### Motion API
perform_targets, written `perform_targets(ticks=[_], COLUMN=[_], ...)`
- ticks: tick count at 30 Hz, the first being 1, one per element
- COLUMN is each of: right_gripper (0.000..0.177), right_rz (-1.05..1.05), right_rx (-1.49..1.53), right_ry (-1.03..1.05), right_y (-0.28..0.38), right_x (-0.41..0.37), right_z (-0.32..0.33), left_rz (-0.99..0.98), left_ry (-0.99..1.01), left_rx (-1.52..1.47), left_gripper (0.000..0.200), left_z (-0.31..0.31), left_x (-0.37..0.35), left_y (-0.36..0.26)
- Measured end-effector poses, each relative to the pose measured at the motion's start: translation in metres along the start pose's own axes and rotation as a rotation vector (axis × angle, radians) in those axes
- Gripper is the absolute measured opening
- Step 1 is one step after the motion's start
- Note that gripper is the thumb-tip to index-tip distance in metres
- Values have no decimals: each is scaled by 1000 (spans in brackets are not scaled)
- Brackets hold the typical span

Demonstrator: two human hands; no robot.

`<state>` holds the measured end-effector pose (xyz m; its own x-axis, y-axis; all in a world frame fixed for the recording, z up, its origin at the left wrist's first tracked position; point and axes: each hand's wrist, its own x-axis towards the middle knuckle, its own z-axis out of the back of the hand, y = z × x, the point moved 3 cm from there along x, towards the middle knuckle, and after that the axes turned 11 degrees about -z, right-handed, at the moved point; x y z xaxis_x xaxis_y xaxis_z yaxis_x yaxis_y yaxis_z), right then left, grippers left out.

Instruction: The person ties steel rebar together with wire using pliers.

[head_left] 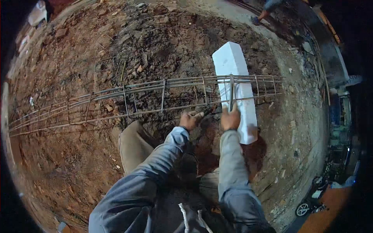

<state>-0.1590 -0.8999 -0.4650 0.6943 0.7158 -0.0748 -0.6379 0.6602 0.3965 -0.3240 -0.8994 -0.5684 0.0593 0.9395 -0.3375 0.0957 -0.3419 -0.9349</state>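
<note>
Seemingly tying stirrup to cage: right hand clamped on it, left hand gripping tool just beside; next calls for a steady twist.

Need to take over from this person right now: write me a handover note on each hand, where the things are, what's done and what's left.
Left hand: closed on a small dark tool, its tip at the near lower bar of the rebar cage.
Right hand: gripping the cage at the stirrup that sits over the white block.
Cage: lies lengthwise on the dirt, its right end propped on the block.
Done: stirrups stand spaced along the cage.
Left: the joint between the hands looks in work; whether it is tied is too small to tell.
Another person's foot is at the far edge.
</note>
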Motion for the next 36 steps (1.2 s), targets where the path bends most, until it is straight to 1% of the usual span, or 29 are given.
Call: perform_targets(ticks=[2, 3, 4, 6, 7, 8, 10, 11, 12, 13, 14, 16, 17, 18, 19, 20, 21, 22, 24, 25, 26, 28, 29, 30, 32, 33, 34, 35, 36], right_gripper=[66, 67, 67, 65, 59, 50, 43, 40, 38, 39, 44, 47, 47, 46, 46, 46, 45, 43, 40, 40, 38, 35, 31, 31, 26, 28, 28, 34, 37], right_rz=[-19, 15, -1, 123, 65, 118, 133, 110, 81, 25, 64, -138, -136, -175, -212, 1, -53, -108, -152, -149, -102, -8, 148, 150, -402, -553, -552, -607, -649], right_rx=[-184, -207, -251, -369, -298, -163, -30, 23, 77, 124, 315, 363, 364, 349, 334, 408, 448, 490, 755, 761, 694, 561, 639, 642, 734, 935, 936, 883, 808], right_ry=[-58, -35, -15, 40, 25, -101, -93, 35, 168, 301, 384, 579, 603, 715, 823, 991, 1001, 1009, 1043, 1052, 1021, 957, 859, 860, 980, 995, 987, 1050, 1032], right_y=[12, 11, 8, 4, 13, 14, 10, 5, -2, -9, -33, -15, -13, -12, -13, -18, -10, 1, -2, 5, 10, 21, 3, 6, -2, 1, 0, -1, -2], right_x=[28, 38, 43, 42, 26, 11, -13, -22, -29, -31, -22, -36, -46, -59, -68, -76, -89, -108, -130, -134, -136, -140, -140, -140, -140, -143, -137, -130, -127], right_z=[-7, -13, -20, -24, -12, -6, -9, -21, -39, -58, -98, -96, -102, -112, -121, -140, -134, -129, -155, -147, -137, -118, -148, -149, -157, -150, -151, -155, -160], left_rz=[173, 39, -94, -247, -267, -324, -353, -252, -173, -257, -348, -313, -109, -92, -260, -436, -332, -339, -48, -117, -117, -27, -148, -149, -576, -580, -574, -566, -572], left_ry=[96, 108, 121, 92, 106, 45, -35, 62, 131, 78, 21, -21, -33, -46, -100, -157, -134, -235, -160, -250, -258, -180, -230, -232, -503, -499, -362, -226, -218], left_rx=[-234, -211, -186, 108, 152, 325, 522, 499, 566, 712, 861, 666, 670, 684, 601, 511, 455, 387, 208, 203, 209, 826, 930, 932, 1276, 1270, 1256, 1237, 1232], left_gripper=[33, 33, 34, 38, 40, 35, 32, 40, 38, 37, 36, 38, 37, 37, 35, 33, 31, 31, 33, 37, 37, 46, 35, 35, 23, 23, 20, 20, 20], left_z=[-20, -36, -52, -64, -73, -76, -63, -52, -39, -26, -12, 20, 33, 42, 47, 52, 58, 68, 93, 94, 97, 104, 103, 107, 116, 121, 124, 127, 133], left_x=[-11, -9, -7, -14, -7, 0, 13, 27, 28, 35, 43, 23, 22, 6, -14, -31, -43, -45, -37, -44, -46, -51, -59, -60, -63, -58, -47, -40, -33], left_y=[-13, -1, 13, -5, 14, 33, 52, 64, 54, 77, 97, 55, 84, 79, 55, 30, 16, 24, 38, 12, -4, -35, -57, -63, -85, -85, -82, -77, -68])
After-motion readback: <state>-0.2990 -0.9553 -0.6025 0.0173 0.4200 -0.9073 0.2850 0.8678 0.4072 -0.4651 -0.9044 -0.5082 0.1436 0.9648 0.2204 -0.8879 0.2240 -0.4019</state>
